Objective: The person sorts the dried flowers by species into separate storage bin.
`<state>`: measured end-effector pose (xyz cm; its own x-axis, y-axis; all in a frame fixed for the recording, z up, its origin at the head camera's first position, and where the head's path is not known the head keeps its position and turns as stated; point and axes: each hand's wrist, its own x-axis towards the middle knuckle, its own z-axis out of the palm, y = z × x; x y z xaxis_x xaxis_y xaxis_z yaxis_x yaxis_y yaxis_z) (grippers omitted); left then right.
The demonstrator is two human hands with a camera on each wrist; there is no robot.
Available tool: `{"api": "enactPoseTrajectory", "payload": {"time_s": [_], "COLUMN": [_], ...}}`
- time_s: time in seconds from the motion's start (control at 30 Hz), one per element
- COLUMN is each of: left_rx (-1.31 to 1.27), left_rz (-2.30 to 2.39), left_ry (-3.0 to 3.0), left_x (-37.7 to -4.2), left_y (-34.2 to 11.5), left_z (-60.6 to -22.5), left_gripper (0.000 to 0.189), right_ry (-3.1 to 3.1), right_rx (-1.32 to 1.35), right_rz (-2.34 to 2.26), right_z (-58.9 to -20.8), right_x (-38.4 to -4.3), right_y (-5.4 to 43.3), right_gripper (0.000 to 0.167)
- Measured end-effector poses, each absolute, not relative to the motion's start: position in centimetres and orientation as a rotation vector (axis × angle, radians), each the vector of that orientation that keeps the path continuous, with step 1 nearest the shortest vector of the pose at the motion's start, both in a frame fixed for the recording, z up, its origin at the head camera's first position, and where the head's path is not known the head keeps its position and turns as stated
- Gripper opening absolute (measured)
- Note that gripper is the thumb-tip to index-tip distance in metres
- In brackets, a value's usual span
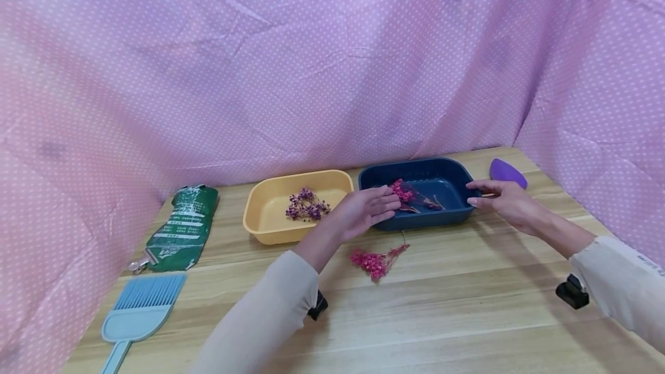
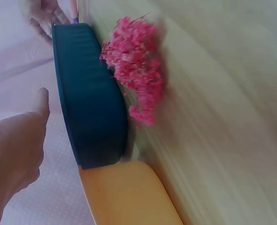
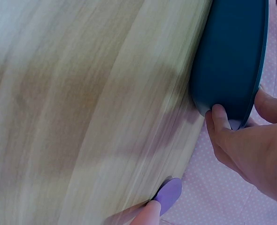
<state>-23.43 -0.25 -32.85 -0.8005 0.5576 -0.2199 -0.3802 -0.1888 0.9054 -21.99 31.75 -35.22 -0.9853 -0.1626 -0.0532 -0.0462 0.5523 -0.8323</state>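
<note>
In the head view, my left hand (image 1: 367,210) is over the front left of a dark blue basin (image 1: 454,216), fingers extended and holding nothing. Its fingertips lie beside pink dried flowers (image 1: 402,192) inside the basin. My right hand (image 1: 511,204) holds the basin's right end, thumb and fingers spread around the corner, as the right wrist view shows on the basin wall (image 3: 230,61). Another pink flower bunch (image 1: 375,263) lies on the table before the basin. Left of it stands a yellow basin (image 1: 275,237) containing purple dried flowers (image 1: 306,205).
A green printed bag (image 1: 184,227) with a metal clip (image 1: 140,264) lies at the left. Nearer is a light blue hand brush (image 1: 137,322). A purple flat-headed tool (image 1: 507,173) rests behind my right hand. Pink dotted cloth (image 1: 291,74) hangs around the table.
</note>
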Motion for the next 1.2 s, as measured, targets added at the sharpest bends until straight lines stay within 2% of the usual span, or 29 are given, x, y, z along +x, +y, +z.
{"api": "enactPoseTrajectory", "payload": {"time_s": [0.47,0.6,0.73,0.87,1.2], "left_rx": [0.368,0.519,0.769,0.899,0.974], "left_rz": [1.740,1.464,0.969,0.612,0.407], "left_ry": [1.877,2.282,2.650,2.824,2.823], "left_x": [-19.2,-18.5,-17.9,-17.6,-17.2], "left_y": [-4.7,-4.6,-3.9,-3.1,-2.5], "left_z": [-34.6,-35.8,-36.7,-37.1,-36.3], "left_gripper": [0.046,0.035,0.026,0.030,0.011], "right_ry": [2.661,2.660,2.657,2.647,2.665], "right_rx": [-0.178,-0.182,-0.183,-0.182,-0.177], "right_rz": [-1.419,-1.422,-1.427,-1.435,-1.427], "right_z": [-35.2,-35.2,-35.2,-35.2,-35.0], "right_x": [-22.1,-22.0,-22.0,-21.9,-21.9], "right_y": [31.8,31.8,31.7,31.7,31.5], "right_gripper": [0.056,0.056,0.055,0.056,0.055]}}
